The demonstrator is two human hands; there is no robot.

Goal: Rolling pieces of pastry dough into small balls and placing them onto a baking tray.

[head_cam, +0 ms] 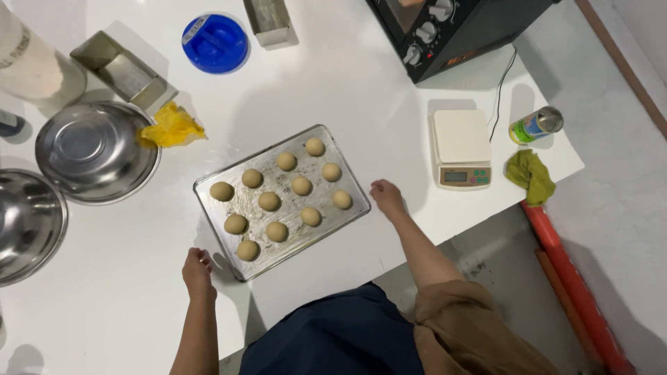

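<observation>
Baking tray [347, 177] of twelve dough balls [269, 201] dead center, left hand [197, 269] loose at its 7 o'clock corner, right hand [386, 196] relaxed at 3 o'clock edge, kitchen scale [460, 147] further right

I see a dull, scuffed metal baking tray [229, 236] at centre frame, its sheet smeared and matt, carrying smooth, matt dough balls [269, 201]. The table [361, 97] under it is glossy white, probably laminate or stone; I can't tell which. At left, two polished steel bowls [97, 149] shine, beside crumpled yellow cloth [171, 126]. Upper middle, a glossy blue plastic lid [215, 43]. At right, a matt plastic scale [460, 146] and soft green cloth [531, 175].
</observation>
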